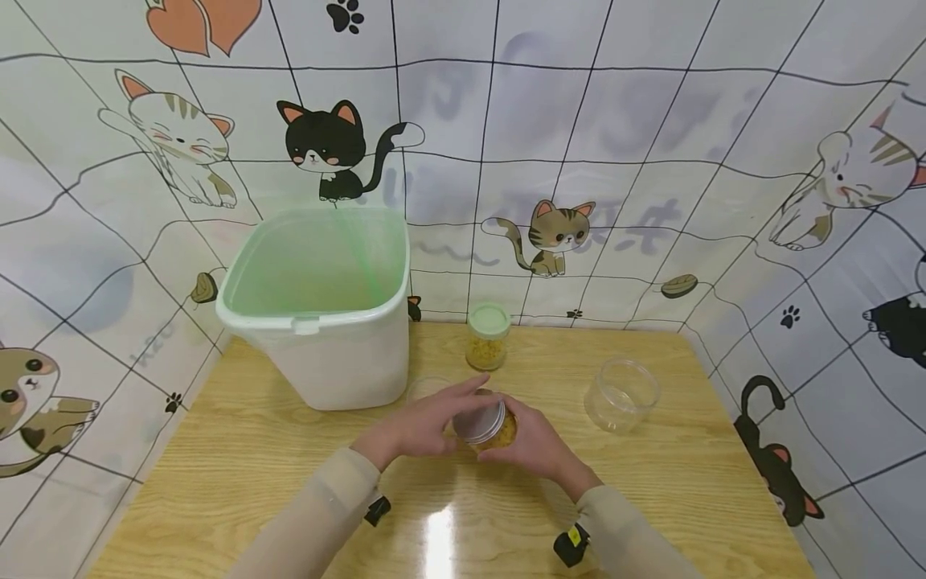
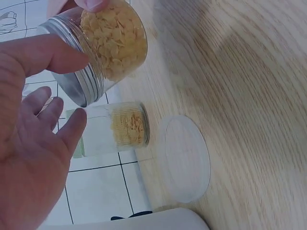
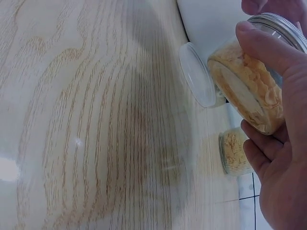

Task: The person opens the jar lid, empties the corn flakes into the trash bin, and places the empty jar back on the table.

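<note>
See cat-printed wall covering from 9 through 12 to 3 o'clock in the head view, beyond the wood-grain worktop. Find a pale tub at 10 o'clock from the metal-lidded jar, with a green inside shown only from the head. At 4 o'clock, see the right hand gripping that jar, thumb and fingers curled round opposite sides; at 9 o'clock, the left hand, spread wide about the metal lid. Cannot tell any firm contact there. Find a clear round container near 3 o'clock, in the head view alone. Note the metal-lidded jar tilted above mid-worktop, top toward 10 o'clock; see yellow flakes plainly in both wrist views, the underside only in the right. Find a green-lidded jar upright at 12 o'clock. Trace a clear flat lid at 10 o'clock, faint from the head, distinct from both wrists.
</note>
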A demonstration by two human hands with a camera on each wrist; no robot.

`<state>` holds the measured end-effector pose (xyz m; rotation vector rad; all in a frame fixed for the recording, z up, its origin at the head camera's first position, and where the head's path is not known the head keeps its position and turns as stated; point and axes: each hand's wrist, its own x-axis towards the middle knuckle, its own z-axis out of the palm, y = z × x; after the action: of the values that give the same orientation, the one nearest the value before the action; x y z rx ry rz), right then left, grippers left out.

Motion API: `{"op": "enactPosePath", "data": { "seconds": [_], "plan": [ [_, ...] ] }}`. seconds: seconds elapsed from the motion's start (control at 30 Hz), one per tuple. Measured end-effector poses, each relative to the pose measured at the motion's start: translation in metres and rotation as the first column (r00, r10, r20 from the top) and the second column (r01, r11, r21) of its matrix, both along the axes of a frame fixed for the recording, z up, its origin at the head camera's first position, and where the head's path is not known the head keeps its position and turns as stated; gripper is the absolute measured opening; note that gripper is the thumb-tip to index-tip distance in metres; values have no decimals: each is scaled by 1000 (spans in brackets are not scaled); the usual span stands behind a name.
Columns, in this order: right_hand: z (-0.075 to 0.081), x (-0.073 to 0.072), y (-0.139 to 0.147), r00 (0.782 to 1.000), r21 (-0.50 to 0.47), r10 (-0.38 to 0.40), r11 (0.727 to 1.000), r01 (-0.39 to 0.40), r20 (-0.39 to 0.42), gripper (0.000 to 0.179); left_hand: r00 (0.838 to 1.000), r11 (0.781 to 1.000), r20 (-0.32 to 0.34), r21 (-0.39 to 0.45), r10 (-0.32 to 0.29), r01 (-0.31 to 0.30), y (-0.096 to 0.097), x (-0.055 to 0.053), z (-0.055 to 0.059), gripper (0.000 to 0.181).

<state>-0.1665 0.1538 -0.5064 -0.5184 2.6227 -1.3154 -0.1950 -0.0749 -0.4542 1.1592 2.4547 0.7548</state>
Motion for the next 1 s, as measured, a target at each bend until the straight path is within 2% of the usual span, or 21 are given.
{"op": "enactPosePath", "data": {
  "seconds": [0.1,0.17,0.3,0.4,0.47,0.53,0.63,0.7,0.73,0.83,1.0],
  "plan": [
    [-1,0,0,1000,8,-1,1000,1,-7,93,1000,1000,6,13,-2,2,0,0,0,89],
    [-1,0,0,1000,4,-4,1000,4,-8,93,1000,1000,4,10,28,-28,0,1,0,83],
    [-4,-1,-1,1000,6,-7,1000,7,-3,92,988,990,-61,-28,139,-141,2,3,-3,71],
    [-4,-1,-1,1000,15,-9,1000,9,-2,91,971,972,-95,-70,219,-226,5,4,-5,79],
    [-4,-1,-2,1000,22,-16,1000,16,-1,92,966,964,-83,-84,246,-253,6,5,-5,85],
    [-3,-1,-2,1000,20,-13,1000,13,-2,93,974,973,-47,-54,220,-222,5,5,-5,87],
    [-2,-1,-2,1000,13,-4,1000,4,3,96,993,993,-5,11,121,-121,3,4,-4,88],
    [-2,-1,-1,1000,12,-1,1000,1,7,96,998,997,14,45,56,-56,2,3,-3,89],
    [-2,0,-1,1000,13,-1,1000,1,8,96,999,998,15,42,43,-44,1,3,-2,89],
    [-3,0,-1,1000,21,-4,1000,4,10,95,999,999,21,18,44,-44,0,2,0,89],
    [-4,0,-3,1000,19,-6,1000,6,-3,94,996,996,-34,-17,85,-86,1,2,0,80]
  ]
}}
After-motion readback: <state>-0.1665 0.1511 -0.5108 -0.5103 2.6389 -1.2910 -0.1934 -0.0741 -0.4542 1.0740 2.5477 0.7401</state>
